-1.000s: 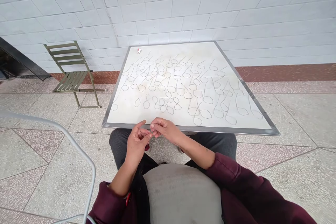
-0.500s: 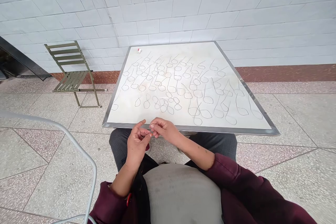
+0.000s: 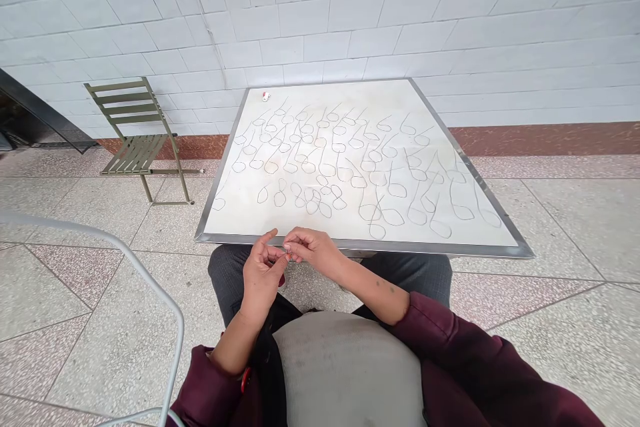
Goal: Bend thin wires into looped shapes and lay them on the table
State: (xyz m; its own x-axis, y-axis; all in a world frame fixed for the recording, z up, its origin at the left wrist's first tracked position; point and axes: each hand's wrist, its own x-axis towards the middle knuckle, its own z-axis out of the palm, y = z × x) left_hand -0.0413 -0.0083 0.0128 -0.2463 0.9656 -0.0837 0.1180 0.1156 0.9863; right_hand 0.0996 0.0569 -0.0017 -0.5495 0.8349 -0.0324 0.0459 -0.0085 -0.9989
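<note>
My left hand point(image 3: 260, 269) and my right hand point(image 3: 311, 246) meet just past the near edge of the table point(image 3: 235, 221), over my lap. Thumb and fingers of the left pinch a thin piece of wire point(image 3: 287, 251), mostly hidden by the fingertips. The right hand's fingertips are closed on the same wire, touching the left. Across the white tabletop lie many thin wire loops with straight or bent tails, among them a teardrop-shaped loop point(image 3: 263, 195) and a wire figure-eight point(image 3: 281, 193) nearest my left hand.
A small red and white object point(image 3: 266, 97) lies at the table's far left corner. Left of the table stands a green slatted folding chair point(image 3: 135, 140). A grey metal tube frame point(image 3: 173, 307) curves in at the lower left. Behind the table rises a white tiled wall point(image 3: 325, 47).
My right hand has shifted slightly left, its fingertips closer over those of my left hand. My left hand and the wire loops on the table have hardly moved.
</note>
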